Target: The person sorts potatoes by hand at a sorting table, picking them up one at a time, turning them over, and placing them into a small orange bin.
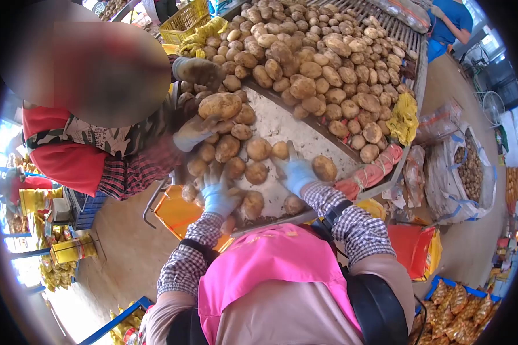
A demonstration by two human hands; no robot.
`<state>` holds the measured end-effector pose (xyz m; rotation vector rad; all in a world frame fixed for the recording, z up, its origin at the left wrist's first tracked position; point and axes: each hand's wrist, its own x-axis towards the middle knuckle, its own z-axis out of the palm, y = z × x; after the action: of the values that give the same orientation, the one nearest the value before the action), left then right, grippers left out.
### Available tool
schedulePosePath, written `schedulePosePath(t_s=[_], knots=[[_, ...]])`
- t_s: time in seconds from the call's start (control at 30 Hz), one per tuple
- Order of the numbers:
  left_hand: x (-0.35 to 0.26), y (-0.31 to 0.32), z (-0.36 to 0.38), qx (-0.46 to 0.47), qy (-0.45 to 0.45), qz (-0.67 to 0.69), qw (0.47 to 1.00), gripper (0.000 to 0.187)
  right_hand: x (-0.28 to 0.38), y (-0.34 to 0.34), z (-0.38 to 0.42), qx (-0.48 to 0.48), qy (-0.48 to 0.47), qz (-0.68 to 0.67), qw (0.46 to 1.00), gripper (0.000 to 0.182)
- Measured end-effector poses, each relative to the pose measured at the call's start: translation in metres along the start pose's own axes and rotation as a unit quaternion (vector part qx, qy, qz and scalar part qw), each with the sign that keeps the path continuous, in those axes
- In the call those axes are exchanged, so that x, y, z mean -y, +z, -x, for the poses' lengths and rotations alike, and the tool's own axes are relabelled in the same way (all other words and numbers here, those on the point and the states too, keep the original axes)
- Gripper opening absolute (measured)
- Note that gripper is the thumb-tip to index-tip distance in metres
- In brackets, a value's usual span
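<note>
Many brown potatoes [311, 69] are heaped on a slatted sorting table, with a pale flat surface [276, 122] nearest me. My left hand [217, 192], in a light blue glove, lies spread among potatoes at the near left of that surface. Gloved the same way, my right hand [296, 172] has its fingers apart, fingertips beside a small potato [280, 150]; a larger potato [324, 168] lies just right of it. Between my hands are a few loose potatoes [256, 172]. Neither palm is visible.
At the left a co-worker's gloved hands [194, 133] reach over the potatoes, close to my left hand. A pink rolled bag [371, 172] and a yellow net [404, 119] lie on the right edge. An orange crate [178, 210] stands below left, a red one [410, 248] below right.
</note>
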<state>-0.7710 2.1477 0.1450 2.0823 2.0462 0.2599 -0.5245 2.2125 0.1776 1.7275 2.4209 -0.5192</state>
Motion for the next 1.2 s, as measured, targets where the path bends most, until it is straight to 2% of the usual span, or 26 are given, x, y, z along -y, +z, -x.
schedulePosePath(t_s=[0.03, 0.07, 0.17, 0.23, 0.27, 0.3, 0.33, 0.4, 0.43, 0.47, 0.5, 0.53, 0.6, 0.63, 0.7, 0.73, 0.77, 0.83, 0.87, 0.93, 0.97, 1.03, 1.1, 1.13, 1.17, 1.2], knots=[[-0.005, -0.003, -0.012, 0.029, -0.017, 0.001, 0.999, 0.088, -0.004, 0.020, -0.013, -0.002, -0.004, 0.000, 1.000, 0.066], [-0.008, -0.007, -0.024, 0.053, -0.030, 0.006, 0.998, 0.089, 0.002, 0.022, -0.021, -0.021, -0.007, -0.166, 0.986, 0.065], [0.004, -0.005, -0.048, 0.056, -0.076, 0.018, 0.995, 0.086, 0.001, 0.008, -0.023, -0.044, -0.103, -0.176, 0.978, 0.056], [0.015, -0.010, -0.048, 0.055, -0.078, 0.011, 0.995, 0.081, 0.009, -0.037, -0.034, -0.053, -0.037, -0.214, 0.975, 0.044], [0.024, -0.008, -0.042, 0.062, -0.051, 0.010, 0.997, 0.079, 0.006, -0.050, -0.050, -0.019, 0.017, -0.285, 0.958, 0.038], [0.033, -0.004, -0.035, 0.069, -0.024, 0.008, 0.997, 0.078, 0.000, -0.047, -0.072, -0.097, -0.012, -0.196, 0.976, 0.032], [0.042, 0.003, -0.028, 0.031, -0.008, 0.036, 0.999, 0.071, -0.003, -0.044, -0.092, -0.177, -0.040, -0.106, 0.978, 0.026], [0.049, 0.011, -0.016, 0.002, -0.014, 0.063, 0.998, 0.066, 0.002, -0.047, -0.123, -0.197, -0.130, -0.039, 0.971, 0.036], [0.051, 0.014, -0.007, -0.030, -0.017, 0.094, 0.995, 0.060, 0.011, -0.043, -0.142, -0.192, -0.135, -0.040, 0.971, 0.036], [0.051, 0.013, 0.007, -0.060, -0.024, 0.051, 0.997, 0.051, 0.029, -0.030, -0.162, -0.204, -0.128, -0.062, 0.969, 0.041], [0.054, 0.012, 0.013, -0.059, -0.032, 0.051, 0.996, 0.051, 0.043, -0.027, -0.169, -0.221, -0.115, -0.083, 0.965, 0.046], [0.058, 0.010, 0.019, -0.058, -0.053, 0.064, 0.995, 0.050, 0.051, -0.023, -0.171, -0.216, -0.121, -0.084, 0.965, 0.046], [0.061, 0.003, 0.029, -0.050, -0.088, 0.059, 0.993, 0.049, 0.066, -0.027, -0.164, -0.056, -0.166, 0.055, 0.983, 0.056], [0.065, 0.006, 0.033, -0.049, -0.092, 0.062, 0.993, 0.049, 0.063, -0.022, -0.164, -0.053, -0.169, 0.058, 0.982, 0.056], [0.087, 0.019, 0.042, -0.070, -0.201, 0.230, 0.950, 0.053, 0.044, -0.013, -0.166, -0.024, -0.315, -0.112, 0.942, 0.056], [0.120, 0.056, 0.046, -0.070, -0.280, 0.464, 0.838, 0.057, 0.036, -0.015, -0.159, -0.008, -0.262, -0.260, 0.930, 0.049], [0.118, 0.048, 0.051, -0.071, -0.280, 0.467, 0.836, 0.057, 0.036, -0.023, -0.147, -0.007, -0.262, -0.257, 0.930, 0.049], [0.109, 0.016, 0.060, -0.096, -0.201, 0.209, 0.952, 0.058, 0.041, -0.036, -0.116, 0.026, -0.164, -0.123, 0.978, 0.050], [0.107, 0.012, 0.064, -0.117, -0.192, 0.192, 0.955, 0.054, 0.047, -0.026, -0.100, 0.023, -0.164, -0.122, 0.979, 0.050], [0.109, 0.018, 0.072, -0.133, -0.186, 0.172, 0.958, 0.055, 0.062, 0.001, -0.078, 0.037, -0.138, 0.040, 0.989, 0.057], [0.103, 0.014, 0.071, -0.147, -0.181, 0.152, 0.960, 0.057, 0.065, 0.005, -0.080, 0.033, -0.137, 0.043, 0.989, 0.057], [0.090, 0.003, 0.075, -0.141, -0.172, 0.158, 0.962, 0.052, 0.066, 0.014, -0.080, 0.077, -0.026, -0.114, 0.990, 0.066], [0.078, -0.014, 0.070, -0.104, -0.116, 0.194, 0.968, 0.047, 0.063, 0.013, -0.077, 0.043, -0.047, -0.106, 0.992, 0.068], [0.075, -0.020, 0.068, -0.084, -0.084, 0.199, 0.973, 0.047, 0.057, 0.024, -0.078, 0.041, -0.017, -0.257, 0.965, 0.066], [0.071, -0.027, 0.066, -0.090, -0.085, 0.200, 0.972, 0.047, 0.055, 0.032, -0.077, 0.042, 0.011, -0.403, 0.914, 0.064], [0.064, -0.036, 0.065, -0.073, -0.073, 0.220, 0.970, 0.047, 0.059, 0.033, -0.068, 0.052, 0.019, -0.600, 0.798, 0.061]])
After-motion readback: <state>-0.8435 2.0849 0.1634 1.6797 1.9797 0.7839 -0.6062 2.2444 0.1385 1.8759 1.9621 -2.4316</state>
